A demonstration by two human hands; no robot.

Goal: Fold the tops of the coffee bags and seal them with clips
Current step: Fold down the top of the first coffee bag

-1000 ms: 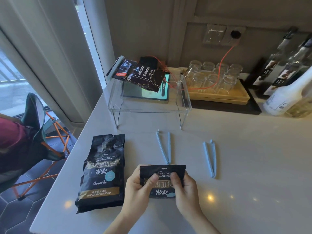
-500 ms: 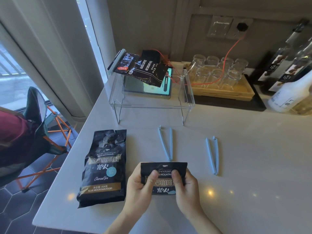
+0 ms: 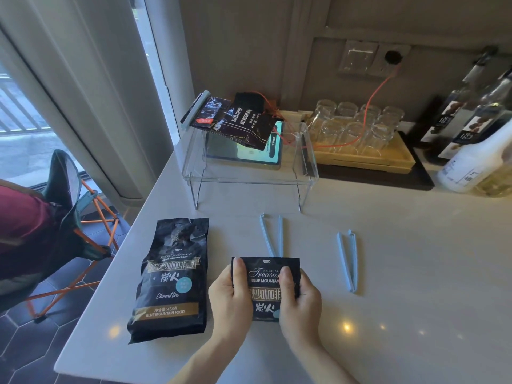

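Note:
A black coffee bag with its top folded down point(image 3: 264, 286) lies on the white counter near the front edge. My left hand point(image 3: 230, 300) and my right hand point(image 3: 299, 300) grip its two sides, thumbs pressing on the fold. A second black coffee bag point(image 3: 171, 278) lies flat and unfolded to the left. Two light-blue clips lie open on the counter: one clip point(image 3: 271, 235) just beyond the folded bag, the other clip point(image 3: 347, 259) to its right. A third coffee bag point(image 3: 235, 120), sealed with a clip, rests on the clear stand at the back.
A clear acrylic stand point(image 3: 249, 173) holds a tablet point(image 3: 243, 151). A wooden tray point(image 3: 365, 156) of upturned glasses and several bottles point(image 3: 471, 151) stand at the back right. An orange cable point(image 3: 371, 106) runs to the wall socket. A folding chair point(image 3: 63, 212) stands left of the counter edge.
The camera view has shifted down slightly. My thumbs have slid up on the folded bag, pressing its fold flatter; the bag stays in place.

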